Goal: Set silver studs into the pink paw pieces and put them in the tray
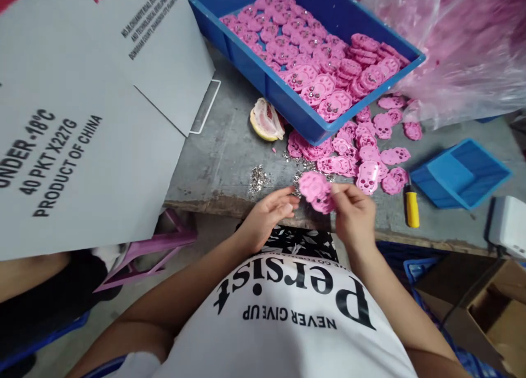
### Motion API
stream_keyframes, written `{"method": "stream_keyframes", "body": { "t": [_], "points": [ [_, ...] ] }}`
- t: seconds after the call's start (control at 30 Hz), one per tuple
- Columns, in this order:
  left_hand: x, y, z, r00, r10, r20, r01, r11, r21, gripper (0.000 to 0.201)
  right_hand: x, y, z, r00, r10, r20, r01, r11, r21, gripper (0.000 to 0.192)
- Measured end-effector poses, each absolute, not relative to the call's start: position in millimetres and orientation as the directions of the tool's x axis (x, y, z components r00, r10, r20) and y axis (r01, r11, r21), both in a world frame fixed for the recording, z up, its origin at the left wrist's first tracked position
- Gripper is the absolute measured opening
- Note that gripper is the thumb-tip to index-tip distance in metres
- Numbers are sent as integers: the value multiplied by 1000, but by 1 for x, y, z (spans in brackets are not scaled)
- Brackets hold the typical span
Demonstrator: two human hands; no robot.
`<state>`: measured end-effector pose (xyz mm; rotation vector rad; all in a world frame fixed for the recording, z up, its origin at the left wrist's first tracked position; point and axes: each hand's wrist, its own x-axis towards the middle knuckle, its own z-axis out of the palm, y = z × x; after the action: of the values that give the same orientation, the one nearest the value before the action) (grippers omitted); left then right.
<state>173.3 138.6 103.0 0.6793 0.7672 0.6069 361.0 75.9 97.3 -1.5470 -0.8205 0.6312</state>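
Observation:
Between the fingers of my right hand (354, 211) is a pink plastic piece (315, 190) with a scalloped edge and small holes, held just above the table's near edge. My left hand (267, 216) is beside it, fingers loosely apart and holding nothing. Small shiny metal bits (259, 179) lie in a pile beyond my left hand. Loose pink pieces (370, 156) are heaped behind my right hand. A large blue bin (263, 87) beyond them holds many more pink pieces, some dotted with metal bits.
A peeled, cut citrus fruit (266, 120) sits against the blue bin. On the right are a yellow-handled tool (411, 207), a small blue tray (460, 175) and a white box-shaped device (509, 224). A printed carton (90, 120) covers the left side. Clear plastic bagging (460, 55) lies at back right.

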Motion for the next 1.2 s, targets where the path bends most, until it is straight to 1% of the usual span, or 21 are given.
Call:
{"method": "stream_keyframes", "body": {
  "t": [0.03, 0.07, 0.1, 0.17, 0.2, 0.27, 0.33, 0.4, 0.47, 0.53, 0.6, 0.67, 0.7, 0.73, 0.8, 0.83, 0.87, 0.93, 0.97, 1.07, 1.2],
  "points": [
    [174, 137, 101, 604, 696, -388, -279, 641, 715, 42, 348, 75, 96, 510, 860, -9, 76, -55, -996, 25],
    [174, 135, 100, 626, 686, -372, -310, 656, 688, 42, 339, 74, 95, 408, 912, -44, 60, -75, -995, 25],
    [173, 134, 98, 630, 679, -376, -332, 673, 661, 41, 334, 74, 94, 317, 947, -49, 97, -83, -992, 25],
    [167, 134, 96, 572, 692, -440, -356, 692, 628, 42, 334, 76, 92, 235, 972, 20, 290, -50, -956, 22],
    [164, 135, 95, 512, 713, -479, -365, 686, 630, 43, 338, 79, 90, 235, 969, 80, 418, -26, -908, 20],
    [156, 136, 95, 383, 757, -530, -373, 651, 661, 45, 348, 87, 87, 224, 954, 200, 658, 4, -753, 16],
    [151, 137, 95, 323, 778, -539, -357, 628, 691, 47, 353, 99, 84, 128, 962, 241, 821, 34, -570, 16],
    [149, 137, 97, 318, 780, -538, -337, 624, 705, 48, 350, 113, 82, 8, 978, 209, 909, 80, -409, 18],
    [148, 137, 100, 317, 782, -537, -328, 622, 711, 47, 342, 127, 81, -79, 982, 171, 952, 126, -280, 19],
    [148, 138, 103, 320, 783, -533, -321, 619, 717, 48, 334, 138, 80, -139, 981, 137, 967, 164, -192, 21],
    [147, 139, 104, 341, 773, -536, -300, 629, 717, 49, 330, 144, 80, -172, 978, 116, 967, 190, -168, 25],
    [145, 141, 104, 363, 755, -546, -273, 646, 712, 51, 330, 147, 82, -156, 980, 124, 952, 183, -246, 22],
    [145, 143, 104, 362, 750, -553, -263, 652, 711, 52, 332, 146, 83, -122, 983, 136, 929, 161, -334, 18],
    [145, 145, 104, 356, 748, -560, -255, 654, 712, 53, 333, 145, 85, -68, 988, 137, 882, 123, -455, 14],
    [145, 148, 104, 346, 752, -560, -244, 649, 720, 53, 336, 140, 89, 58, 995, 75, 672, 17, -740, 10],
    [146, 150, 104, 352, 754, -554, -240, 645, 725, 53, 337, 138, 91, 102, 995, 19, 513, -36, -858, 11],
    [148, 152, 104, 368, 755, -543, -239, 641, 729, 52, 337, 135, 93, 125, 991, -42, 345, -83, -935, 14],
    [151, 154, 105, 411, 752, -515, -248, 636, 731, 50, 336, 131, 96, 122, 983, -138, 85, -149, -985, 22],
    [153, 155, 106, 429, 751, -502, -257, 634, 729, 50, 335, 129, 97, 117, 978, -172, 14, -175, -984, 26],
    [159, 156, 106, 453, 761, -465, -297, 620, 726, 59, 333, 125, 100, 128, 959, -253, -78, -244, -967, 28],
    [163, 158, 105, 491, 748, -446, -328, 634, 701, 75, 331, 121, 108, 158, 944, -289, -202, -255, -945, 31]
  ]
}}
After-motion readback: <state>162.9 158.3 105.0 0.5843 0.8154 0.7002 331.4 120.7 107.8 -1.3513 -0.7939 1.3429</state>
